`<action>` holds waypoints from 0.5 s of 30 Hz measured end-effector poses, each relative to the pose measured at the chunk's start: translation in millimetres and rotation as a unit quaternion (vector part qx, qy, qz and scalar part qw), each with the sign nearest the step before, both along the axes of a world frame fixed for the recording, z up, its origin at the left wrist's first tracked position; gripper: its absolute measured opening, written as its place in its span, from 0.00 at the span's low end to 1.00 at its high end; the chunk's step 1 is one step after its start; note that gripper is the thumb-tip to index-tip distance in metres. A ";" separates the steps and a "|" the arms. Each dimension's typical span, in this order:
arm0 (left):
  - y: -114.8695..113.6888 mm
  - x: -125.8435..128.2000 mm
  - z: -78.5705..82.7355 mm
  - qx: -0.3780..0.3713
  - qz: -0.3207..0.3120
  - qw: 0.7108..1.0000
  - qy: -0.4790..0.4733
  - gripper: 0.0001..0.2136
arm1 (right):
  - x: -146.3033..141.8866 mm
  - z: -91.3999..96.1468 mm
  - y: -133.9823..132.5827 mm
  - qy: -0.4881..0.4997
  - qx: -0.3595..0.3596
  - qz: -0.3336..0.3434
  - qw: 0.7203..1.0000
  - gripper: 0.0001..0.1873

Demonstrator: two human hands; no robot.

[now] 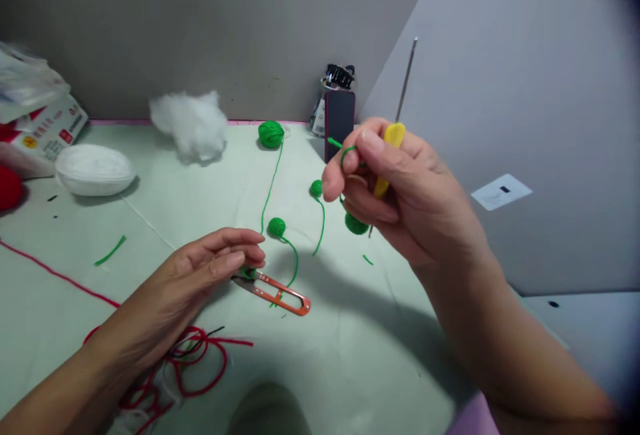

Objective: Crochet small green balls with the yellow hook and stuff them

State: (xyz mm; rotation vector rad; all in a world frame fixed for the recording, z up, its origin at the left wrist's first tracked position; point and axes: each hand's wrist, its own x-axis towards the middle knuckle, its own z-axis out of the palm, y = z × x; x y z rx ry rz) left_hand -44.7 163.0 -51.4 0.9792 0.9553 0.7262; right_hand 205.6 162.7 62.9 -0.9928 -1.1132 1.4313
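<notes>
Crochet hook (393,136): right of centre, held above the pale cloth (345,368); yellow handle, slim metal shaft pointing up.
Right hand (415,188): closed round the handle, apparently so thumb and forefinger could pinch a green strand (334,143).
Left hand (215,261): loosely curled over the snips' blades, near left of centre; could not tell whether it grasped anything.
Snips (270,281): flat, orange metal, open-centred; handle end turned right, within easy reach.
Small green balls (277,227): mid-scene, tight, ridged, with trailing tails; another lay partly hidden beyond the right hand.
Far side: wound green yarn (271,134); fluffy white fibre (193,127); dark phone (340,115) upright, seemingly propped.
Left side: smooth white yarn ball (95,169); nearer, tangled red yarn (237,341).
</notes>
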 end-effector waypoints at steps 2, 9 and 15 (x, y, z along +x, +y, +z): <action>1.3 -0.3 -0.6 -0.004 0.013 1.000 -0.003 0.15 | -0.4 -8.7 7.4 -0.035 0.015 -0.028 0.999 0.13; 3.7 -0.5 0.7 -0.024 0.042 0.998 -0.035 0.12 | 12.8 -56.7 32.2 -0.227 0.128 -0.028 0.965 0.18; 4.7 0.3 0.9 -0.033 0.038 0.997 -0.054 0.10 | 29.0 -68.1 38.1 -0.422 0.103 -0.020 0.900 0.19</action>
